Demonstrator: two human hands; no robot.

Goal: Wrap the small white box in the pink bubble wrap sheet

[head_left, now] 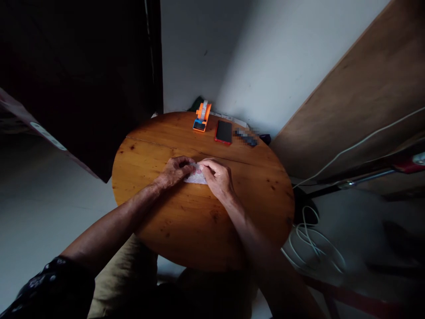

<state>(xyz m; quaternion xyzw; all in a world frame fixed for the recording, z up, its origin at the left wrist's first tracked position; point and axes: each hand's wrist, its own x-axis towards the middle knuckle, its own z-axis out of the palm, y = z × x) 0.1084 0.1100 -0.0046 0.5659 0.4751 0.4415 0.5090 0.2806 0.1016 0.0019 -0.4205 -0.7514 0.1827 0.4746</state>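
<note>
A small whitish, see-through piece that looks like bubble wrap lies on the round wooden table, with reddish spots showing in or through it. My left hand grips its left and upper side, thumb and fingers pinched together. On the right side, my right hand pinches the upper right edge between thumb and forefinger. Both hands rest close together near the middle of the table, and their fingers cover part of the piece.
Toward the back of the round wooden table stand an orange tape dispenser and a red-edged phone. Beside the phone lies a dark, blurred-out object. A white wall rises behind. A white cable coils on the floor at right.
</note>
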